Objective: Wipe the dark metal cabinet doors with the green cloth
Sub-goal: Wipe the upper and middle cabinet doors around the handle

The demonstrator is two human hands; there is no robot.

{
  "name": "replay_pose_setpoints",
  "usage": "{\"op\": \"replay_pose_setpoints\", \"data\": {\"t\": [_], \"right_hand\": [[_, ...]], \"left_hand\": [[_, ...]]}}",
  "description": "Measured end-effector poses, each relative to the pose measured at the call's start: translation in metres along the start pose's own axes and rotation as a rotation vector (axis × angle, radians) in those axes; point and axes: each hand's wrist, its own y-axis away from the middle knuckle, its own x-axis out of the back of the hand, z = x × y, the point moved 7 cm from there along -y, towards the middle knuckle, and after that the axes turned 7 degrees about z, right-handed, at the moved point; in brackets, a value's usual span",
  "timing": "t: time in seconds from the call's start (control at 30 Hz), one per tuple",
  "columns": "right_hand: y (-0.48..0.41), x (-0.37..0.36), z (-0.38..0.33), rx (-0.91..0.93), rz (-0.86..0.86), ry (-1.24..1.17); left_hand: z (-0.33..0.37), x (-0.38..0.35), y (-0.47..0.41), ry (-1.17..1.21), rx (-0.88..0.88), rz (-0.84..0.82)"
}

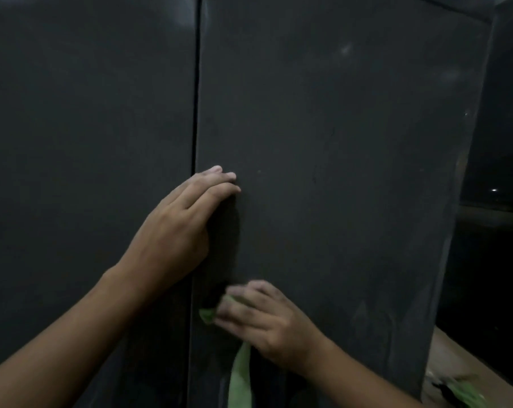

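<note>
At centre frame the left grip (178, 228) is released, its fingers flat against the right cabinet door (352, 172), just beside the seam with the left cabinet door (87, 142). At lower centre the right grip (267, 319) clutches the green cloth (240, 375) against the same door, the cloth's tail hanging down.

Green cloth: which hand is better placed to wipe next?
Right. The right hand holds the green cloth against the right-hand door; the left hand only rests on it, higher up, bare.
</note>
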Motion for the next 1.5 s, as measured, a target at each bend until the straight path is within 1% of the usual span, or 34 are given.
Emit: {"op": "replay_pose_setpoints", "data": {"t": [0.07,0.13,0.17,0.27,0.3,0.33,0.37,0.4,0.5,0.57,0.63,0.67,0.7,0.73,0.8,0.83,0.9,0.93,1.0,1.07,1.2,1.23,1.3,1.37,1.43,1.5], "right_hand": [[0.009,0.005,-0.003,0.09,-0.047,0.021],[0.004,0.016,0.014,0.08,-0.024,0.087],[-0.003,0.025,0.029,0.003,0.035,0.137],[-0.032,0.048,0.074,-0.403,0.307,0.239],[-0.042,0.048,0.077,-0.498,0.367,0.247],[-0.053,0.043,0.072,-0.544,0.392,0.244],[-0.061,0.034,0.061,-0.525,0.387,0.231],[-0.067,0.02,0.044,-0.45,0.353,0.201],[-0.059,-0.024,-0.023,-0.137,0.117,0.063],[-0.041,-0.039,-0.056,0.013,-0.006,0.029],[-0.038,-0.039,-0.063,0.081,-0.042,0.03],[-0.043,-0.035,-0.055,0.07,-0.024,0.038],[-0.053,-0.029,-0.04,0.021,0.019,0.068],[-0.066,-0.019,-0.02,-0.068,0.08,0.118],[-0.096,0.001,0.023,-0.306,0.215,0.232],[-0.109,0.008,0.04,-0.431,0.261,0.253],[-0.129,0.014,0.055,-0.623,0.306,0.243],[-0.134,0.013,0.054,-0.661,0.311,0.245],[-0.131,0.006,0.038,-0.637,0.291,0.267],[-0.116,-0.01,0.006,-0.537,0.238,0.295],[-0.065,-0.044,-0.065,-0.37,0.0,0.306],[-0.057,-0.047,-0.073,-0.347,-0.063,0.303],[-0.059,-0.042,-0.065,-0.324,-0.143,0.289],[-0.083,-0.031,-0.039,-0.39,-0.13,0.277],[-0.123,-0.017,-0.004,-0.583,-0.028,0.264],[-0.17,-0.008,0.018,-0.778,0.091,0.191]], "left_hand": [[-0.008,0.009,0.013,-0.017,-0.013,-0.037],[-0.014,0.016,0.026,-0.021,-0.034,-0.074],[-0.016,0.018,0.032,-0.025,-0.044,-0.096],[-0.025,0.025,0.05,-0.025,-0.042,-0.144],[-0.028,0.028,0.055,-0.023,-0.04,-0.147],[-0.03,0.03,0.059,-0.025,-0.037,-0.144],[-0.032,0.033,0.062,-0.036,-0.032,-0.135],[-0.035,0.036,0.065,-0.055,-0.024,-0.119],[-0.042,0.05,0.073,-0.13,-0.006,-0.065],[-0.051,0.061,0.08,-0.167,0.007,-0.06],[-0.061,0.073,0.088,-0.2,0.017,-0.066],[-0.066,0.078,0.092,-0.218,0.021,-0.07],[-0.07,0.083,0.095,-0.233,0.025,-0.077],[-0.074,0.087,0.098,-0.245,0.027,-0.086],[-0.079,0.094,0.102,-0.254,0.041,-0.098],[-0.081,0.098,0.104,-0.256,0.052,-0.102],[-0.087,0.105,0.108,-0.259,0.076,-0.112],[-0.09,0.108,0.111,-0.258,0.085,-0.118],[-0.096,0.114,0.116,-0.259,0.095,-0.142],[-0.101,0.119,0.12,-0.265,0.094,-0.182],[-0.105,0.122,0.124,-0.269,0.073,-0.244],[-0.105,0.122,0.124,-0.268,0.069,-0.25],[-0.106,0.123,0.124,-0.268,0.055,-0.263],[-0.109,0.126,0.123,-0.264,0.058,-0.267],[-0.111,0.131,0.124,-0.251,0.097,-0.242],[-0.115,0.136,0.126,-0.244,0.172,-0.205]]}}
